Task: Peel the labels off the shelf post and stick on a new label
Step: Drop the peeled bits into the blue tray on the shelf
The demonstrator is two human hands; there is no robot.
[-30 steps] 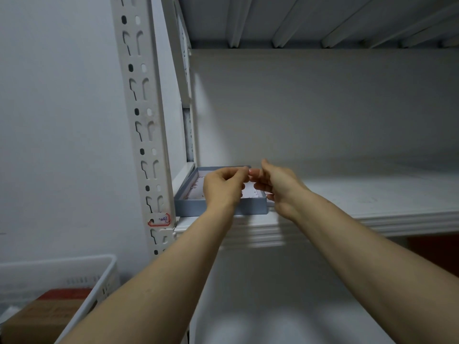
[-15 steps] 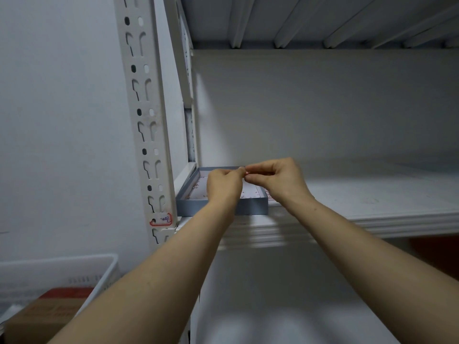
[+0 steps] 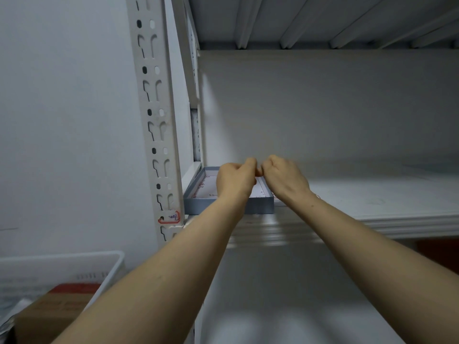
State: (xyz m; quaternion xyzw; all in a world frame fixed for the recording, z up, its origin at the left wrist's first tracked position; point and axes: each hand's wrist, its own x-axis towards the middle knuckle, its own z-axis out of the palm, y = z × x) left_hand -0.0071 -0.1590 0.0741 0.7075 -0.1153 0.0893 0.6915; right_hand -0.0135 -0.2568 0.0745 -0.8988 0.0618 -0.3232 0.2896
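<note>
Old label [image 3: 169, 217]: small paper sticker, red outline, blue handwriting, stuck low on the front of the shelf post [image 3: 156, 120], level w/ the shelf edge & well apart from both hands; post is off-white painted metal, matte, w/ paired hook-shaped slots & round holes; just right of it a shallow grey-blue rectangular tray [image 3: 198, 206] sits at the left end of the white shelf [image 3: 372, 194], holding a white sheet [image 3: 208, 187] w/ red marks; left hand [image 3: 234, 178] & right hand [image 3: 285, 178] are above the tray, knuckles toward the camera, fingers curled in, tips meeting btwn the hands; can't tell whether they pinch anything, it's hidden; vs. 0.5 s ago both hands are higher over the tray & the right fingers are tucked in rather than reaching left; post label unchanged; lower left, a white plastic basket [image 3: 62, 264] w/ a brown cardboard box [image 3: 49, 311], red on top.
</note>
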